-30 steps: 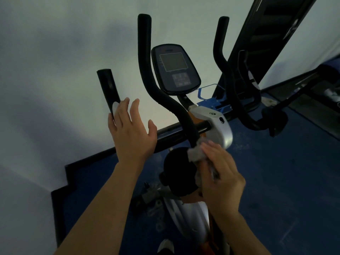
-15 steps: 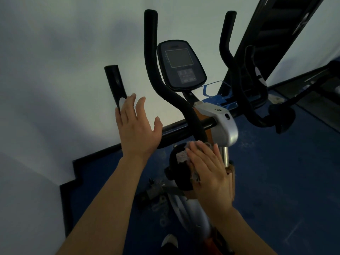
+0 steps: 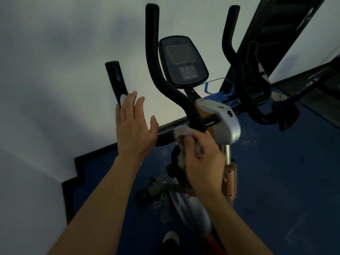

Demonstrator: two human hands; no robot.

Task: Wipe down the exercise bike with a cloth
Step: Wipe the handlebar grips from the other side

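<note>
While left hand (image 3: 135, 126) rests flat (fingers straight), right hand (image 3: 201, 159) grips cloth (image 3: 181, 132).

1. A dark blue floor (image 3: 276, 181) is carrying everything, meeting a pale wall along a black skirting (image 3: 88, 159) that is stepping down at the left.
2. The exercise bike (image 3: 191, 208) is standing on it, near the wall.
3. A second black machine (image 3: 312, 100) is resting on the floor at the far right, only partly showing.

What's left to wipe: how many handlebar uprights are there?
4: short stub above the left hand, two tall foam bars flanking the console, one dim short grip far right.
</note>
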